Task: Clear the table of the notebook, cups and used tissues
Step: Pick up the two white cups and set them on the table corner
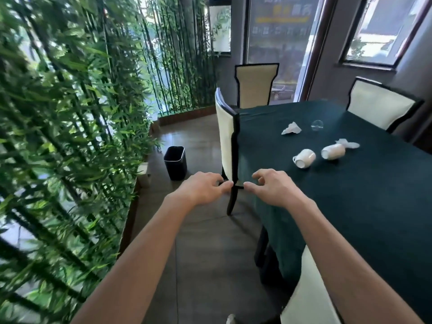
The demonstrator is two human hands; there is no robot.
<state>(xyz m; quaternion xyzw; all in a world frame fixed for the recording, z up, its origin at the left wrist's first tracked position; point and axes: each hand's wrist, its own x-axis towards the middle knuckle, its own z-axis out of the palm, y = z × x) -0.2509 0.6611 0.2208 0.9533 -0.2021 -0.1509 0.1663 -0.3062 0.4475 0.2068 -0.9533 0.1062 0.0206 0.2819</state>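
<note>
Two cups (304, 158) (333, 151) lie side by side on table (350, 206); tissues (291, 128) (347, 143) behind them; bin (175, 163) on floor left of the table.

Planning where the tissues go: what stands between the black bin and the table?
In the head view, a cream-backed chair stands between the black bin and the green-clothed table, pushed against its edge; otherwise bare floor.

**Hands raised beside the green-clothed table**

I hold my left hand (205, 187) and right hand (272, 189) empty, fingers loosely curled. On the table (350, 195): two tipped white cups (304, 158) (333, 151), two crumpled tissues (291, 128) (348, 143), a clear glass (317, 125). A black bin (175, 162) stands on the floor.
</note>
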